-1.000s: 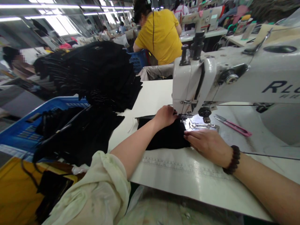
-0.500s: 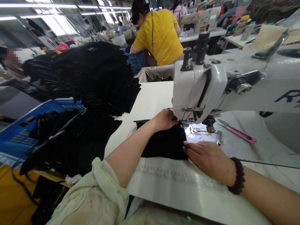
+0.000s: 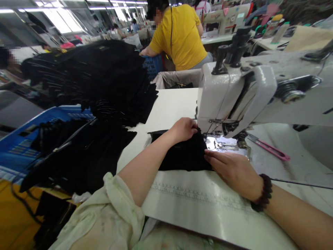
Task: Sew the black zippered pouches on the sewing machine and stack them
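Note:
A black fabric piece lies on the pale table, its right edge beside the needle area of the white sewing machine. My left hand is at the fabric's upper right corner, fingers curled and pinching it close to the presser foot. At the right edge, lower down, my right hand rests with its fingers together and stretched, the fingertips touching the cloth. A lit metal plate shows just right of the fabric.
Pink-handled snips lie right of the needle area. On the left are a big stack of black fabric and a blue crate with more black pieces. A person in yellow bends over another blue crate behind.
The fabric and my right hand have shifted slightly up in view, toward the machine. The machine appears farther right as the view turned. The person in yellow has stretched an arm over the crate.

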Demonstrator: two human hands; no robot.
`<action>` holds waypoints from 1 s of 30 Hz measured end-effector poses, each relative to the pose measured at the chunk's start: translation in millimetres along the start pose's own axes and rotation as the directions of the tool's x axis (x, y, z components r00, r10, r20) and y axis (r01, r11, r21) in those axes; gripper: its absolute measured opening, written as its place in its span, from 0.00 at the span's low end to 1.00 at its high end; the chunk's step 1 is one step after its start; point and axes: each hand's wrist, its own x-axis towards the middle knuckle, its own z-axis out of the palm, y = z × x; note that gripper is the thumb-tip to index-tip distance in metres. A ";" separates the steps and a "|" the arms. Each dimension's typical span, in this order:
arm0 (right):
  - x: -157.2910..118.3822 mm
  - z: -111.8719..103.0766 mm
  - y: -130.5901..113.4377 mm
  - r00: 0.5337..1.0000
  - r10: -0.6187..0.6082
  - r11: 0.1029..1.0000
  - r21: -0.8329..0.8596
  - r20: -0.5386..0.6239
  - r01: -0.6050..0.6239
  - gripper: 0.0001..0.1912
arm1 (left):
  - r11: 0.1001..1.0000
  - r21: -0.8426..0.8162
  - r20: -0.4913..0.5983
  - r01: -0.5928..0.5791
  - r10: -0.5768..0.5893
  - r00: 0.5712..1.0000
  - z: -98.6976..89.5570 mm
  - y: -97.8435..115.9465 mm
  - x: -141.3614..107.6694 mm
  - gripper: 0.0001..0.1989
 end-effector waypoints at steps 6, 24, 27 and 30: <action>4.1 1.7 0.6 0.997 -0.049 0.998 0.034 0.054 0.047 0.14 | 0.988 0.099 0.276 0.119 -0.142 0.951 -29.6 -11.0 -5.0 0.12; 1.4 2.3 3.2 0.994 -0.110 0.990 0.094 0.016 0.108 0.17 | 0.630 -0.544 0.570 0.554 -0.207 0.795 -28.1 -32.7 6.9 0.07; 1.0 1.9 2.8 0.994 -0.108 0.990 0.093 0.023 0.105 0.17 | 0.551 -0.577 0.595 0.604 -0.224 0.772 -30.7 -30.6 5.3 0.10; 0.9 1.9 2.8 0.993 -0.111 0.990 0.094 0.030 0.108 0.18 | 0.538 -0.570 0.598 0.621 -0.247 0.762 -31.0 -29.3 4.0 0.09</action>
